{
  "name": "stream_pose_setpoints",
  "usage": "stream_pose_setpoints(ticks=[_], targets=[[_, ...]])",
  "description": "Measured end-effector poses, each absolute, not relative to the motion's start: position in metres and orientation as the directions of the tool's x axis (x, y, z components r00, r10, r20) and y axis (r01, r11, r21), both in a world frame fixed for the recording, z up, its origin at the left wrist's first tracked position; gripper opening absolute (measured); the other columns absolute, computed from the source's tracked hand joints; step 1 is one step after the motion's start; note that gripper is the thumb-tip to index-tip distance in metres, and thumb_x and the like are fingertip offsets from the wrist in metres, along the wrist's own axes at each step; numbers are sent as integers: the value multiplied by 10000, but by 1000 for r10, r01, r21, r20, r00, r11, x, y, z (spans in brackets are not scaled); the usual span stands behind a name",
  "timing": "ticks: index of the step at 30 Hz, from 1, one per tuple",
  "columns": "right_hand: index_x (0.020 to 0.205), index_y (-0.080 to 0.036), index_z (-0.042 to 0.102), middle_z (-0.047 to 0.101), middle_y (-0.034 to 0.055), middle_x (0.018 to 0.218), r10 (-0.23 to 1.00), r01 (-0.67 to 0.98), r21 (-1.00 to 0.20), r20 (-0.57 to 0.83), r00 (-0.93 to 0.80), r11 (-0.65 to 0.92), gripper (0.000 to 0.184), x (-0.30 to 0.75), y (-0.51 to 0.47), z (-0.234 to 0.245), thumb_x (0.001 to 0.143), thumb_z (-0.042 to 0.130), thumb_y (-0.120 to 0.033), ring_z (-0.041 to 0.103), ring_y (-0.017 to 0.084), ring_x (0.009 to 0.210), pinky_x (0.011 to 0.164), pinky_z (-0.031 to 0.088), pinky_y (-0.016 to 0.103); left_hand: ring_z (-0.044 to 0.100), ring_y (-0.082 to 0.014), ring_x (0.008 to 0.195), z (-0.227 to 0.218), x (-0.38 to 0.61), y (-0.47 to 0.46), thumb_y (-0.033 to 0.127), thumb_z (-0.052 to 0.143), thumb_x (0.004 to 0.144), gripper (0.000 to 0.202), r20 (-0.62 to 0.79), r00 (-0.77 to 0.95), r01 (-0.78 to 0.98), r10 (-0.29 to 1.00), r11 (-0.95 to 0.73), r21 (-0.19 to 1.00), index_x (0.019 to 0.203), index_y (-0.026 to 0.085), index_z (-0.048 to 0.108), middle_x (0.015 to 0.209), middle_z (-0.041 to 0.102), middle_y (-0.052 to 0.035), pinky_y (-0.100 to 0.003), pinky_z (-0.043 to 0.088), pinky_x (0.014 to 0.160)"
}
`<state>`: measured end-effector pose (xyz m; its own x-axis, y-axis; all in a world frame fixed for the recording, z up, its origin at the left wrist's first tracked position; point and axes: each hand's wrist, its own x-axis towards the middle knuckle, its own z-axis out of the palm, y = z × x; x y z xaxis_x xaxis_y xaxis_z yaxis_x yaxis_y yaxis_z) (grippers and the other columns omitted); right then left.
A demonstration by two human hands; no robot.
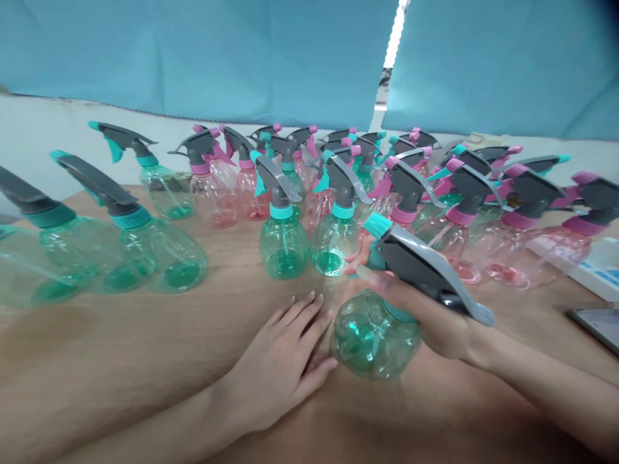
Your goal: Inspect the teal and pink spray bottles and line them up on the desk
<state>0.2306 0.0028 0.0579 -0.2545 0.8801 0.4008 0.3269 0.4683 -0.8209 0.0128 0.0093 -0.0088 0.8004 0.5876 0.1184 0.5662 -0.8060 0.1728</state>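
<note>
My right hand (pixel 435 316) is wrapped round the neck of a green spray bottle (pixel 377 341), just below its grey trigger head with a teal nozzle. The bottle is tilted, its nozzle pointing to the upper left. Flat on the wooden table (pixel 217 335) lies my left hand (pixel 285 354), fingers stretched out and holding nothing, to the left of that bottle. Beyond the fingertips stand two upright green spray bottles (pixel 284 248) with teal collars, side by side. Part of the right hand's fingers is hidden behind the trigger head.
Several green and pink spray bottles (pixel 406 187) crowd the back and right of the table. More green bottles (pixel 174 258) stand at the left. A white box (pixel 590 270) and a dark-edged phone-like device (pixel 599 325) lie at the right edge. A blue curtain (pixel 217 58) hangs behind.
</note>
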Motion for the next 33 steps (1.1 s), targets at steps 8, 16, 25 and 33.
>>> stream_pose_setpoints(ticks=[8, 16, 25, 33], targets=[[702, -236, 423, 396, -39, 648, 895, 330, -834, 391, -213, 443, 257, 231, 0, 60, 903, 576, -280, 368, 119, 557, 498, 338, 260, 457, -310, 1315, -9, 14, 6, 349, 521, 957, 484, 153, 775, 612, 613, -789, 59, 1369, 96, 511, 1417, 522, -153, -468, 381, 1073], [1012, -312, 646, 668, -7, 764, 911, 354, -840, 392, -126, 410, 135, 233, -1, 50, 907, 592, -378, 626, 183, 605, 521, 502, 308, 397, -324, 1360, -15, 12, 8, 412, 490, 977, 495, 156, 706, 677, 691, -723, 139, 1403, 161, 475, 1491, 426, -156, -519, 369, 1067], [1139, -292, 629, 713, 21, 1056, 906, 201, -892, 363, -218, 405, 262, 227, 1, 58, 920, 545, -175, 686, 208, 1006, 888, 548, 324, 354, -313, 1389, -15, 10, 8, 422, 466, 988, 500, 143, 714, 668, 686, -728, 158, 1415, 162, 457, 1508, 400, -155, -521, 331, 1095], [1261, -291, 568, 646, 42, 1258, 888, 201, -871, 407, -214, 448, 408, 226, 2, 58, 883, 553, -139, 591, 247, 1206, 904, 556, 361, 355, -322, 1386, -16, 11, 10, 424, 481, 982, 498, 163, 717, 658, 678, -735, 163, 1400, 153, 474, 1499, 412, -159, -518, 332, 1095]])
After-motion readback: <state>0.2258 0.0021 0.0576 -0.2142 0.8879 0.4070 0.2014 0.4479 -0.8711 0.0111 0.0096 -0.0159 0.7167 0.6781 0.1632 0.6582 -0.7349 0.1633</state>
